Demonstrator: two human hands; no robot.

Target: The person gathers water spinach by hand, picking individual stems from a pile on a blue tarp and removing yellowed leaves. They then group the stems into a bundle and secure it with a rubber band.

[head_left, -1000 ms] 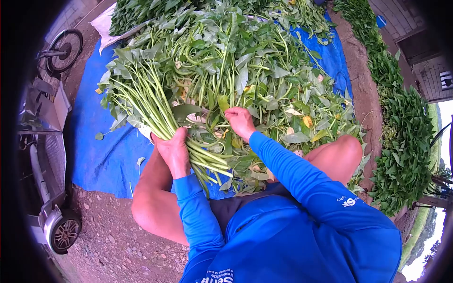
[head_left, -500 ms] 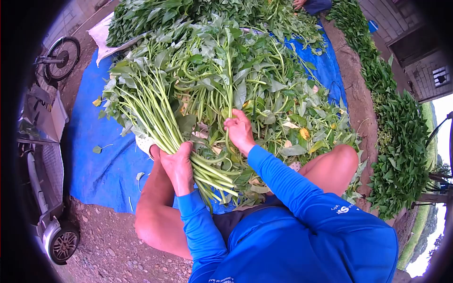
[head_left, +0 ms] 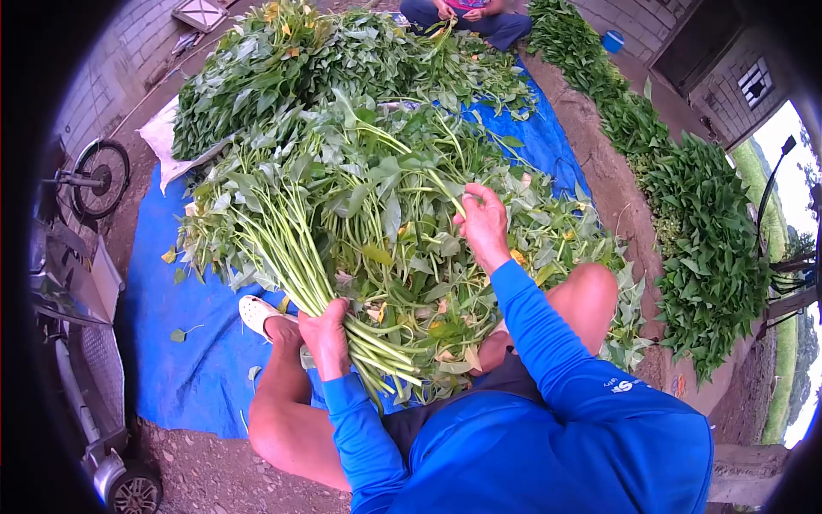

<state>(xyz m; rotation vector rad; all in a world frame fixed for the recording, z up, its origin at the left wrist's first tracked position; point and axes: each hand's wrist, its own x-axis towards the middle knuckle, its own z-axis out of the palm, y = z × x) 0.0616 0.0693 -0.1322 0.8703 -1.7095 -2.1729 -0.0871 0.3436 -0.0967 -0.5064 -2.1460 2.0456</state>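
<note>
A blue tarp (head_left: 184, 360) lies on gravelly ground (head_left: 201, 475) and carries nearly everything. Along its left edge stand a bicycle wheel (head_left: 98, 177), a grey metal frame and, at the bottom corner, a small vehicle wheel (head_left: 134, 494). A white sack (head_left: 160, 137) pokes out from under the far greens. At the top edge a second person (head_left: 467, 13) sits with hands among the leaves, well apart from the worker. To the right, past a strip of bare earth, a long row of stacked greens (head_left: 706, 248) runs along a wall, with a blue tub (head_left: 612, 40) near its far end.

The worker squats with knees spread, one foot in a white sandal (head_left: 257, 313) on the tarp. A loose pile (head_left: 402, 163) of leafy stems fills the space in front and spills against the right knee, hiding most of the tarp there; yellowed leaves are scattered through it.

The left hand (head_left: 326, 332) has its fingers clamped around the bundle (head_left: 278, 244), low down near the cut ends. The bundle sits just in front of the left knee, tilted up and away to the left: pale green stalks packed side by side, fanning into broad leaves at the top, with the cut ends sticking out below the fist toward the lap. The right hand (head_left: 485, 224) is out over the pile, fingers together on a single stem (head_left: 441, 182) that slants up to the left.
</note>
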